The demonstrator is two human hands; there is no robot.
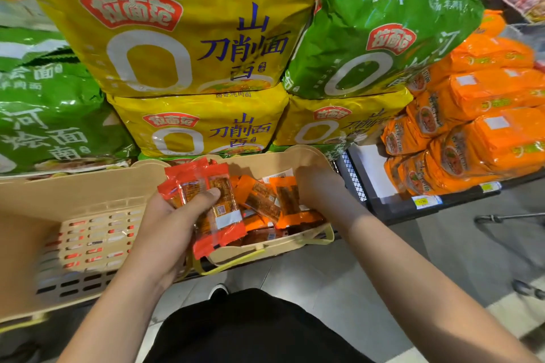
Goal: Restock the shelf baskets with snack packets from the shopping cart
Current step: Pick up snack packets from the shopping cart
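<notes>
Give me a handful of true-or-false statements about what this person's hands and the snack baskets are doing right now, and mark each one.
1. The left hand holds a bunch of red snack packets. True.
2. The right hand is raised to the big yellow noodle bags. False: it is down inside the beige basket, among the orange snack packets.
3. The beige basket holding the packets is empty. False: orange and red packets lie in it.
4. Orange noodle packs are stacked on the shelf to the right. True.
5. Green bags sit beside the yellow ones. True.
</notes>
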